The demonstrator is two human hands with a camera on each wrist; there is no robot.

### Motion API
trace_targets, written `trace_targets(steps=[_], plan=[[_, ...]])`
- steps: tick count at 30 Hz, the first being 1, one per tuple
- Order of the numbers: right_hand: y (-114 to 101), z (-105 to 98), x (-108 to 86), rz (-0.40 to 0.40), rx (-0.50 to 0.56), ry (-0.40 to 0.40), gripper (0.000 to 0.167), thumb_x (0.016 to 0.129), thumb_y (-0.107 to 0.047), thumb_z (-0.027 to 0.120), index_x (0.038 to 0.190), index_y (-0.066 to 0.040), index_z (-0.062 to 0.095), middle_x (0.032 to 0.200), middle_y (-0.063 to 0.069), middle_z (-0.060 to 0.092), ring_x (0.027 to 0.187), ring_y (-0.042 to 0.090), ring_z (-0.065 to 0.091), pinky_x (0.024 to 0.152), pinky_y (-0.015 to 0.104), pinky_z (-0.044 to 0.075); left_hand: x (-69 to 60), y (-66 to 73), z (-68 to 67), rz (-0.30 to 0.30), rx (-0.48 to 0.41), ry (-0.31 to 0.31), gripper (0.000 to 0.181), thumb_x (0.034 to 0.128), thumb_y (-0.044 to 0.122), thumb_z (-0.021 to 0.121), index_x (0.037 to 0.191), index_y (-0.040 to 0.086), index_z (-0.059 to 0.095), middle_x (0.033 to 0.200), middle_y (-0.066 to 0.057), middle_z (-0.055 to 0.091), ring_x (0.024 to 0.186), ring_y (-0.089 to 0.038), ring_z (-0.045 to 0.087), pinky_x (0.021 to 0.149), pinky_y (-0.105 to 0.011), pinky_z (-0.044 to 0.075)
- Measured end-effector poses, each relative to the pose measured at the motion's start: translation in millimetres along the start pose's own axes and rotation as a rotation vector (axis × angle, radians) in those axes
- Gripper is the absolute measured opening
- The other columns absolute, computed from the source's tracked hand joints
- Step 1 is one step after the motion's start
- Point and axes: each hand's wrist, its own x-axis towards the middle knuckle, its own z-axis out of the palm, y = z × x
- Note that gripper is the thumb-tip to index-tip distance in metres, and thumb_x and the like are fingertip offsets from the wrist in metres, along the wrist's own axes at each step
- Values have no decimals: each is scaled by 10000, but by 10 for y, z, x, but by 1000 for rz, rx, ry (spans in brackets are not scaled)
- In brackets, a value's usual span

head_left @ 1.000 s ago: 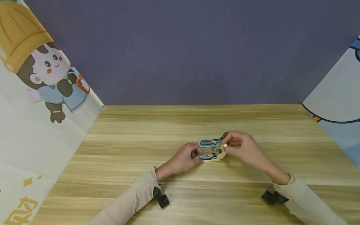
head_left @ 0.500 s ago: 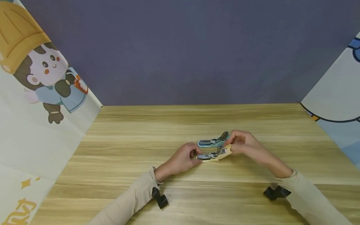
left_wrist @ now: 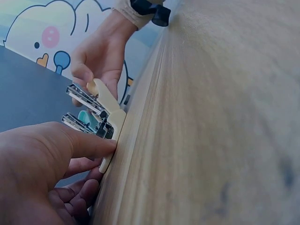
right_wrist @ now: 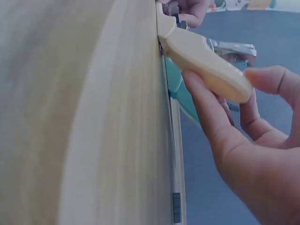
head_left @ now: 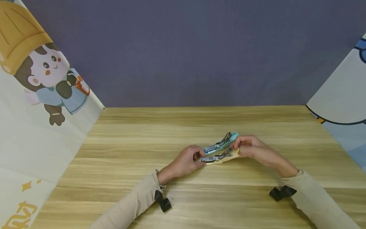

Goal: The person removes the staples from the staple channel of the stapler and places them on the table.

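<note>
A cream stapler [head_left: 225, 160] lies swung open on the wooden table, its metal parts facing up. My left hand [head_left: 184, 163] pinches its left end between thumb and fingers. At the other end, my right hand [head_left: 257, 152] grips the cream handle cover, seen close in the right wrist view as a rounded cream cover [right_wrist: 206, 61] between thumb and fingers. Just behind lies a teal stapler [head_left: 233, 136], also swung open, with its right end angled away. Whether a hand touches the teal one, I cannot tell.
The wooden table [head_left: 143, 133] runs back to a dark blue-grey wall panel [head_left: 200, 54]. Printed cartoon panels [head_left: 54, 86] flank it on both sides. Black wrist mounts [head_left: 162, 202] hang from both sleeves.
My right hand has moved right, and the cream stapler's cover has swung out flatter. The teal stapler has turned, with its right end farther back. The left hand has stayed in place.
</note>
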Motion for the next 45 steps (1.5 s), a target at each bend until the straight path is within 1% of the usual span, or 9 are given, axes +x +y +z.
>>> trace_targets(steps=[7,13,18,24,29,32,35,39,45], plan=[[21,-19,-42,2,47,-40,68,969,41,517,1022,71,548,1174,129,563,974,152,602,815,382,568,-18,13,13,4,-4,-4,166,835,78,796,955,94,682,882,-3,593,753,-140,519,665,-225,436],[-15,12,-81,-6,-21,-23,148,940,65,526,1077,57,582,1117,128,599,935,158,605,774,347,560,-35,26,31,6,0,-12,168,834,79,797,960,89,685,904,-3,608,759,-135,521,671,-223,442],[-57,47,-114,-34,-68,2,183,919,78,552,1099,97,581,1085,120,631,951,176,630,776,340,562,-49,44,38,18,-3,-15,164,833,80,797,953,94,685,897,4,606,756,-131,522,672,-223,446],[-169,144,-151,-81,-133,97,167,973,-24,600,1093,91,608,1078,169,655,990,193,655,827,319,556,-65,56,46,27,-8,-16,165,833,76,795,954,95,685,890,5,602,760,-128,522,677,-225,449],[-379,280,-223,-77,-169,219,241,1000,-105,595,1135,95,610,1069,192,699,993,252,690,857,341,561,-93,48,57,21,-8,-27,165,834,86,799,953,103,686,901,13,602,762,-129,520,675,-227,445],[-512,383,-258,-83,-184,251,256,1020,-124,564,1171,75,624,1031,181,720,963,287,702,853,382,567,-108,41,60,29,-19,-27,169,830,86,804,950,102,686,897,7,601,762,-122,515,676,-225,444],[-611,513,-269,-97,-182,239,255,1026,-108,550,1203,56,631,1006,184,727,942,308,708,834,426,571,-118,47,60,40,-28,-25,175,822,85,810,946,99,687,886,-2,598,758,-124,513,668,-219,441],[-655,702,-231,-93,-134,160,294,1029,-84,532,1258,93,585,1008,218,719,931,334,710,815,483,566,-119,48,59,43,-38,-24,179,814,82,815,938,89,687,876,-19,592,754,-142,514,651,-215,429],[-514,983,-148,19,-41,55,383,1046,-86,489,1353,143,476,1056,271,697,976,399,691,850,484,554,-111,43,65,62,-35,-28,167,819,73,804,934,90,683,894,-17,607,769,-138,520,669,-219,435]])
